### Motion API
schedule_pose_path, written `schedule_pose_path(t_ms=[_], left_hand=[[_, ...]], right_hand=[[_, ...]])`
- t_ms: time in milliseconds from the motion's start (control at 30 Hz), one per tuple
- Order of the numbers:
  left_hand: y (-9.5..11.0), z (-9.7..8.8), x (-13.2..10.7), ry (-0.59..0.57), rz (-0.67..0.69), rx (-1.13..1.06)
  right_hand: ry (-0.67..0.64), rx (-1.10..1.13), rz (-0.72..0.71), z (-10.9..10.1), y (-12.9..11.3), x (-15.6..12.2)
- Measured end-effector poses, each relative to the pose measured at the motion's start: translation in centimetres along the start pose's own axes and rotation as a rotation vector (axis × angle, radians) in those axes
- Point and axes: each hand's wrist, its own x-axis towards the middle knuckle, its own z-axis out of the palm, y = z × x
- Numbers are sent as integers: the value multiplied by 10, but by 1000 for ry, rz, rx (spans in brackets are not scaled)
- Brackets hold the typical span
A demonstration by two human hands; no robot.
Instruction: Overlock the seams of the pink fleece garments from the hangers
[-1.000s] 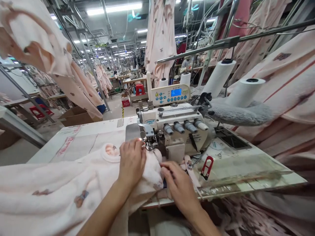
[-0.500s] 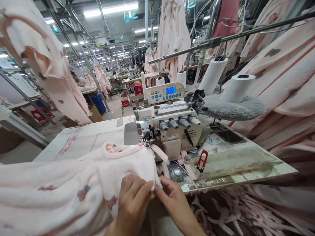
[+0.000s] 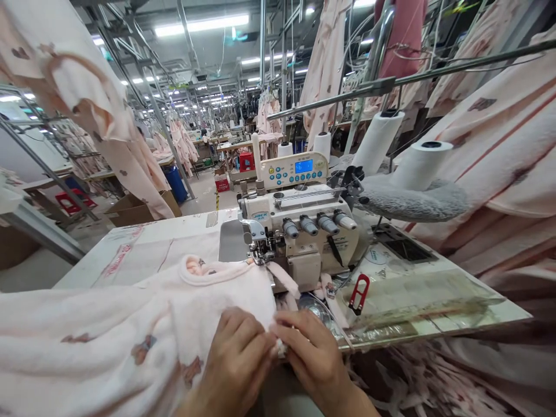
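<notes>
A pale pink fleece garment (image 3: 169,313) with small bear prints spreads over the left of the sewing table. Its edge runs under the presser foot of a white overlock sewing machine (image 3: 304,255). My left hand (image 3: 238,353) is closed on the garment's front edge, just before the machine. Close against it, my right hand (image 3: 310,347) pinches the same edge, fingers bent. A bit of whitish fabric shows between the fingertips; the exact grip is partly hidden. A narrow pink fabric strip (image 3: 283,279) hangs out beside the presser foot.
Red-handled thread snips (image 3: 358,293) lie right of the machine on the table (image 3: 469,295). White thread cones (image 3: 377,145) stand behind, near a grey fluffy ring (image 3: 412,197). Pink garments (image 3: 490,150) hang right and left. Fabric scraps (image 3: 425,376) lie below the table's edge.
My right hand has curled its fingers farther over the garment's edge, and both hands are closer together. The garment under the presser foot looks unmoved. The view has shifted slightly.
</notes>
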Motion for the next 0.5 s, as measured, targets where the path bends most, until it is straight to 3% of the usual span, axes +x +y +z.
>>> schedule_pose_path(t_ms=[133, 267, 367, 500], left_hand=[[-15, -1, 31, -197, -222, 123], [-23, 6, 41, -300, -253, 241], [-26, 4, 35, -284, -240, 171], [-42, -6, 33, -118, -331, 114]], right_hand=[[-13, 23, -32, 5, 5, 4], [-7, 12, -2, 8, 6, 1], [0, -11, 4, 8, 7, 1], [24, -34, 20, 8, 8, 2]])
